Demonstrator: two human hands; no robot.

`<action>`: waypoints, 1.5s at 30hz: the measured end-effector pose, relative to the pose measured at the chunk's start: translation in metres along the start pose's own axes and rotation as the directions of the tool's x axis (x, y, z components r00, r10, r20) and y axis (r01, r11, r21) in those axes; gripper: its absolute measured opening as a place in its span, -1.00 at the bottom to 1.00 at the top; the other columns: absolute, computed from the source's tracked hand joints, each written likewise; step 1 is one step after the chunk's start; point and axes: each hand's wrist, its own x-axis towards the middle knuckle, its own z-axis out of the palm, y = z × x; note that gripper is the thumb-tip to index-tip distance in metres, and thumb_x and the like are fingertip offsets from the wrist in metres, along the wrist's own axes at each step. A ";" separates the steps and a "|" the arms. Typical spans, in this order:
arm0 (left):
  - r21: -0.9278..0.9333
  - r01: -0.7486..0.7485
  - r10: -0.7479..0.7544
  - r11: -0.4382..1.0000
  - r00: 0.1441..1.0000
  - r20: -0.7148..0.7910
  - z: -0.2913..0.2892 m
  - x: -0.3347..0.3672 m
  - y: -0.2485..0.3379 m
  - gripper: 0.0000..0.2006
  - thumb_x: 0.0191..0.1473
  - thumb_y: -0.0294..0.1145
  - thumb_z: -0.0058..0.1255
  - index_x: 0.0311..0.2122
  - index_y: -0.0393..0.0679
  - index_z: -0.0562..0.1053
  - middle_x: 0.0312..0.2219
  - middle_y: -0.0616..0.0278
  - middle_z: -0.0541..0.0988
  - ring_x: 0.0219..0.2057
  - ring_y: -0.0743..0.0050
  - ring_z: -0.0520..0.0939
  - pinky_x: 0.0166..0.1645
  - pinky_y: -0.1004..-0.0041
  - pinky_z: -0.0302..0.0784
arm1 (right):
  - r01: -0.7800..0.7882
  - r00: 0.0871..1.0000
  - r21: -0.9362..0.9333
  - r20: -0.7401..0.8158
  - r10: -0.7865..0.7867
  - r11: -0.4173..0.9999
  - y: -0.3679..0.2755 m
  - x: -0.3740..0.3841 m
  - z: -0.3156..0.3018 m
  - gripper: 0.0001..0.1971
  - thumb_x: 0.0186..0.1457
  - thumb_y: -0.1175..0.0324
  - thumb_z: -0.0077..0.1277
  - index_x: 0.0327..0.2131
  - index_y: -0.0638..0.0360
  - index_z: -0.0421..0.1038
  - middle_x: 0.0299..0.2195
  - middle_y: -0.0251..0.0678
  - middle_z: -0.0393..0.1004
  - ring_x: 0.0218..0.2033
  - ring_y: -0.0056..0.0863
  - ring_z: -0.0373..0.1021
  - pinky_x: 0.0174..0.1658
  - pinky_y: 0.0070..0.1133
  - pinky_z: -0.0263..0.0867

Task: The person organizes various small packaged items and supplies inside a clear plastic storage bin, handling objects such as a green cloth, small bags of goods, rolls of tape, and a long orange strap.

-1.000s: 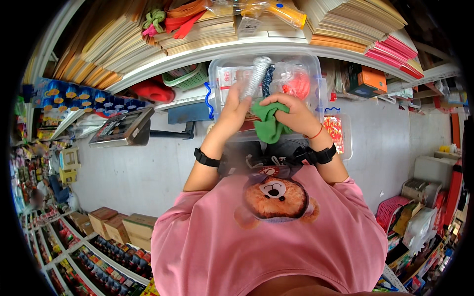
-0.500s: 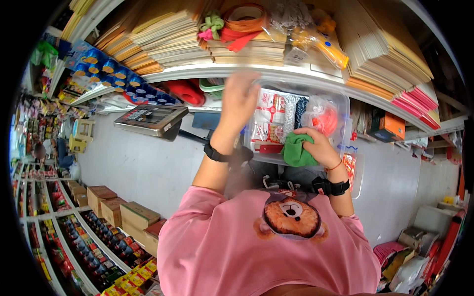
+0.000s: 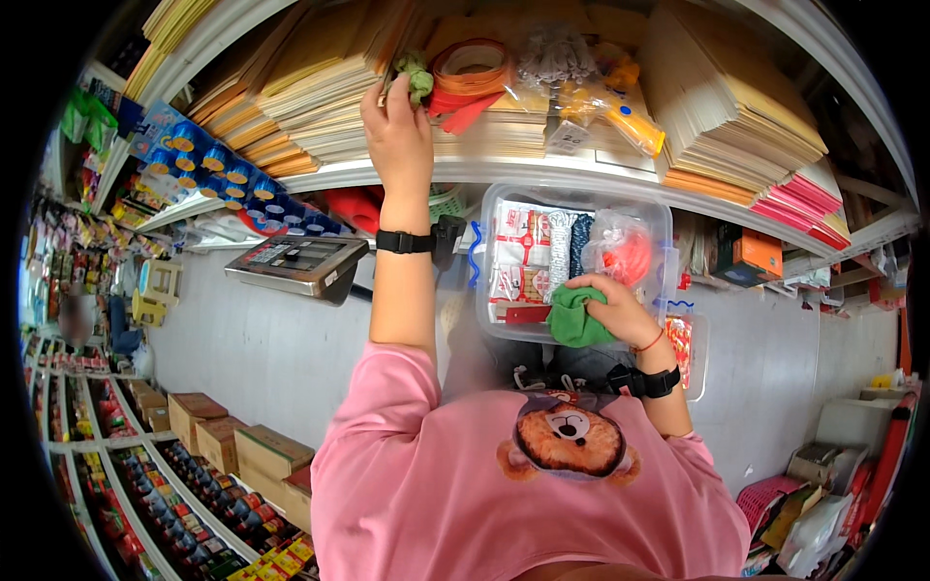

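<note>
Left hand point(image 3: 399, 140) raised to green bundle point(image 3: 417, 72) | green cloth point(image 3: 577, 320) in right hand point(image 3: 622, 310)

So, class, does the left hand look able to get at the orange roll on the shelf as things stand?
Probably yes: the left hand is up at the shelf, by the light green bundle, and the orange roll lies just right of that, with nothing visibly blocking it.
</note>
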 end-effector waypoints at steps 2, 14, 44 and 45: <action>0.051 -0.054 0.051 0.997 0.997 0.051 0.001 0.001 0.002 -0.64 -0.03 -0.53 0.07 -0.06 -0.01 0.48 -0.06 0.00 0.40 -0.06 -0.04 0.48 -0.05 0.23 0.48 | 0.002 1.000 0.003 -0.001 -0.002 1.000 0.001 0.000 0.000 -0.63 0.00 0.63 -0.14 -0.07 0.23 0.41 -0.14 -0.27 0.46 -0.06 -0.47 0.37 0.04 -0.56 0.26; -0.782 0.346 -0.428 0.518 0.897 0.114 -0.022 -0.017 0.012 -0.77 0.17 -0.56 -0.05 -0.06 -0.29 0.33 -0.23 0.14 0.49 -0.28 0.54 0.57 -0.21 0.53 0.57 | 0.082 0.990 -0.034 -0.113 -0.085 0.996 0.011 -0.002 0.000 -0.61 0.00 0.64 -0.18 -0.06 0.23 0.41 -0.16 -0.27 0.48 -0.07 -0.49 0.38 0.04 -0.57 0.26; -0.388 0.700 0.094 0.599 0.419 0.903 -0.059 -0.153 0.103 -0.66 -0.08 -0.46 0.21 -0.35 -0.12 0.21 -0.45 0.35 0.28 -0.43 0.58 0.28 -0.34 0.57 0.29 | 0.099 0.927 0.009 -0.366 -0.088 0.995 0.023 0.017 0.018 -0.45 -0.05 0.25 0.24 0.01 0.23 0.32 -0.08 -0.14 0.39 -0.01 -0.31 0.30 0.05 -0.45 0.21; -0.384 0.681 0.075 0.623 0.437 0.896 -0.056 -0.153 0.099 -0.67 -0.08 -0.47 0.20 -0.36 -0.12 0.22 -0.45 0.34 0.27 -0.43 0.58 0.28 -0.34 0.56 0.29 | 0.159 0.921 0.097 -0.374 -0.112 0.983 0.019 0.017 0.021 -0.44 -0.04 0.25 0.24 0.03 0.23 0.30 -0.09 -0.14 0.41 0.01 -0.34 0.29 0.05 -0.45 0.21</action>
